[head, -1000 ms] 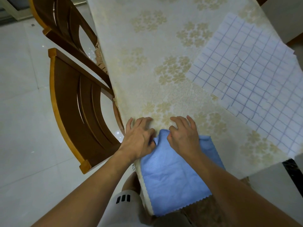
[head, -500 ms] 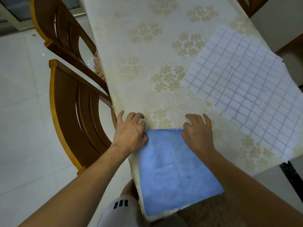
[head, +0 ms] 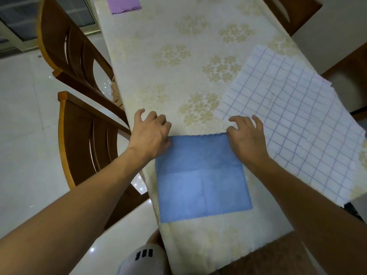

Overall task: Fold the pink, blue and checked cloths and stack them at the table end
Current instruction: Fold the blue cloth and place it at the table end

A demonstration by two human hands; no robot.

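The blue cloth (head: 202,179) lies spread flat near the table's front edge, crease lines showing across it. My left hand (head: 151,133) pinches its far left corner and my right hand (head: 246,137) pinches its far right corner. To the right, the white checked cloth (head: 294,124) lies flat, partly over the table's right edge. A pink-purple cloth (head: 123,4) lies at the far end of the table, cut off by the frame top.
The table (head: 178,76) has a cream tablecloth with gold flowers. Two wooden chairs (head: 83,135) stand along its left side, another chair back (head: 292,12) is at the far right. White tiled floor lies to the left.
My hands moved apart along the blue cloth's far edge and drew it up onto the table, spreading it flat. The view tilted up, showing the pink cloth.
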